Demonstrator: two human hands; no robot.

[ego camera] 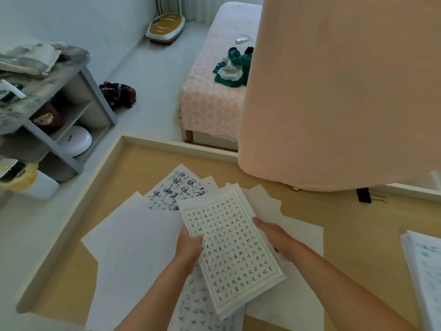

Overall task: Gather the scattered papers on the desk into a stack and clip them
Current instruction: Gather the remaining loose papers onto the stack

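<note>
A stack of papers (232,249) with gridded handwritten characters on top is held between both hands above the desk (133,161). My left hand (189,247) grips its left edge, thumb on top. My right hand (272,235) holds the right edge, fingers curled under it. Beneath lie loose sheets: a large blank white one (133,247), a sheet with big brush characters (176,189) and another written sheet (198,306) near the front edge. A black binder clip (365,195) lies on the desk at the far right, apart from both hands.
A big pink cloth-covered object (334,91) stands on the desk's back right. A second pile of papers (424,271) sits at the right edge. Left of the desk are a grey shelf unit (78,103) and floor; a bed (214,91) lies behind.
</note>
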